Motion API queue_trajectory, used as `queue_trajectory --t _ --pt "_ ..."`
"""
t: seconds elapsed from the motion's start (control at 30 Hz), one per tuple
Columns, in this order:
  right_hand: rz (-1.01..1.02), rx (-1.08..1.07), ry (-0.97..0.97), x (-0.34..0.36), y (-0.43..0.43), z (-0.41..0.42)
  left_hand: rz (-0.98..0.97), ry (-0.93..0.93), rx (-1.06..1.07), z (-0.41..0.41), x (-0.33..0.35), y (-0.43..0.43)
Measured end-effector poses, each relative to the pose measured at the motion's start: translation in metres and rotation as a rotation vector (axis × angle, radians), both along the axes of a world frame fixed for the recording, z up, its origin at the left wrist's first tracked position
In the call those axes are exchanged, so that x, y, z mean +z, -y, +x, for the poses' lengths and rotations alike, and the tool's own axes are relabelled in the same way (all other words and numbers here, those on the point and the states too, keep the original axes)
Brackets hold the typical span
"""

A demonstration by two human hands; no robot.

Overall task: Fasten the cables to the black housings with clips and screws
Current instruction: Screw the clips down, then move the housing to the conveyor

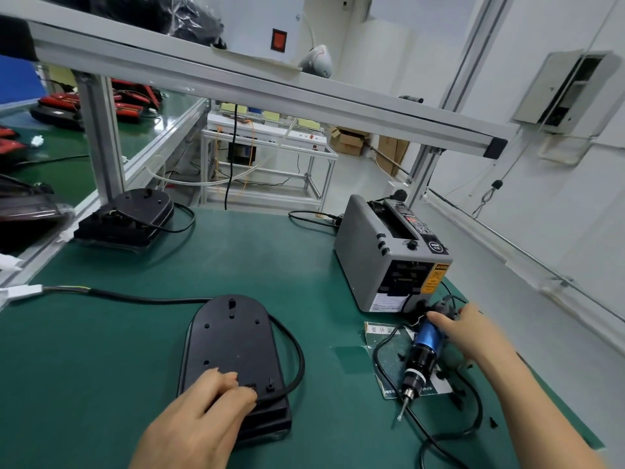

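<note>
At the far left edge a white connector (23, 292) ends the cable (135, 298), which runs across the green mat (304, 265) to the near black housing (233, 346), loops wide round its right side and meets it again at the near end. Further back on the left a second housing (135, 218) sits with its own lead, well apart. The left hand (203, 411) rests on the near end of the near housing, fingers bent and tips pressed down just beside a small black clip (270, 388); whether they pinch a screw or anything else I cannot tell. To the right, in front of the grey tape dispenser (389, 255), the right hand (473, 333) wraps thumb and fingers round the upper body of the electric screwdriver (424, 350), which lies tilted on the mat, bit toward the person, its cord curling beneath it. Loose black pieces (493, 422) lie scattered near it. I judge the clip is being seated, with driving the screw next. The wide cable loop looks springy, so if the left hand eases off, the cable may slip from under the clip before a screw bites. The driver's cord could snag the loose pieces and sweep them off the mat when lifted. A bit meeting the screw at a slant may skid, gouging the plastic or nicking the fingers held so close.
</note>
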State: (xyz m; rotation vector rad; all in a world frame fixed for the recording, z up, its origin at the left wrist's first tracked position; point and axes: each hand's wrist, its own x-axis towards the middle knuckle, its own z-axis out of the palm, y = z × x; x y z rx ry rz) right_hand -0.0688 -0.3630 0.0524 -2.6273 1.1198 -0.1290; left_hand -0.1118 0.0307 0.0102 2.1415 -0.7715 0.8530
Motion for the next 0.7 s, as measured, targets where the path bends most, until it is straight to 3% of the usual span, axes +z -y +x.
queue_trajectory --t 0.2,0.37,0.53,0.7 --pt "-0.022 0.109 0.235 0.008 -0.016 0.011 -0.017 -0.026 0.046 -0.002 0.001 0.003" --pt "0.471 0.111 0.607 0.016 -0.038 0.025 -0.020 0.003 0.063 -0.001 0.001 0.003" --pt "0.712 0.010 0.669 0.014 -0.037 0.033 -0.054 0.020 0.078 0.000 0.000 0.005" --pt "0.748 -0.012 0.689 0.017 -0.039 0.037 -0.069 -0.004 0.066 0.000 -0.004 0.004"
